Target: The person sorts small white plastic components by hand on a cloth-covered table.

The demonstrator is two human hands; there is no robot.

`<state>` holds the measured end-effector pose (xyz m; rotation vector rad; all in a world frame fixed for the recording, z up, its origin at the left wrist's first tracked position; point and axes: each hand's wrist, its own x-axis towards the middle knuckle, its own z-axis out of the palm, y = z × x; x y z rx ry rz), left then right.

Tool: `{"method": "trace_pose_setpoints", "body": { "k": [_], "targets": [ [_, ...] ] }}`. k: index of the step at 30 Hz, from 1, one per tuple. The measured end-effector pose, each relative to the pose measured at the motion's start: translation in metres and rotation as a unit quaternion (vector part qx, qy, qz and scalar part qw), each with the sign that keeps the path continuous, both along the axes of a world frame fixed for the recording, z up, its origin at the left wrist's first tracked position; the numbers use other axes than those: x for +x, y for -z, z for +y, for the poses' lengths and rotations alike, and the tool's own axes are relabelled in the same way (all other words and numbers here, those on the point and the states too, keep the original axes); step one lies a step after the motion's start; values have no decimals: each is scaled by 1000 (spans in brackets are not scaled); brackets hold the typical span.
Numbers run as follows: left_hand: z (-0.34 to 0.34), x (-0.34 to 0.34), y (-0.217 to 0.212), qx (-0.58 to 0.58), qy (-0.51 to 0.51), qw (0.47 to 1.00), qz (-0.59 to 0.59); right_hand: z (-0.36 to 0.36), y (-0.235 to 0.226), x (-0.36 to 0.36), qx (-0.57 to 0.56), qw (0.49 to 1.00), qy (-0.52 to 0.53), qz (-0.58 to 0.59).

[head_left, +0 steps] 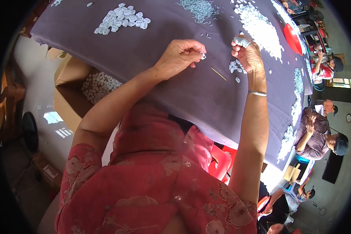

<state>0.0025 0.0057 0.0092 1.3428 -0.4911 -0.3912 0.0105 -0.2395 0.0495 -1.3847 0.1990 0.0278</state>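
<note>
Left hand (179, 56) pinches small white, seemingly ring-shaped piece (202, 56).

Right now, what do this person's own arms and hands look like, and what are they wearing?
Both forearms are bare. The right wrist carries a thin silver bangle; the left hand and right hand wear no gloves, and no rings are visible. Short sleeves of a red, floral-patterned garment cover the upper arms and shoulders.

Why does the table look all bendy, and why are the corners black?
Head view: the fisheye lens curves the table edges near the rim and leaves dark corners. The left hand and right hand look sharp; the floor shows window glare at left.
</note>
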Motion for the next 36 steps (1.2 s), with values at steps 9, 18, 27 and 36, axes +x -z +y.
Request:
{"method": "trace_pose_setpoints", "body": {
  "k": [9, 18, 27, 36],
  "targets": [
    [-1, 5, 8, -48, -41, 998, -5, 8, -11, -5, -366, 930, 28, 12],
    [3, 10, 6, -32, -126, 991, 6, 3, -1, 2, -406, 906, 120, -30],
    [3, 9, 8, -31, -134, 990, 8, 42, -4, 12, -438, 899, -10, -8],
    [2, 8, 8, -36, -136, 990, 12, 50, 15, 36, -516, 854, -47, -52]
  ]
}}
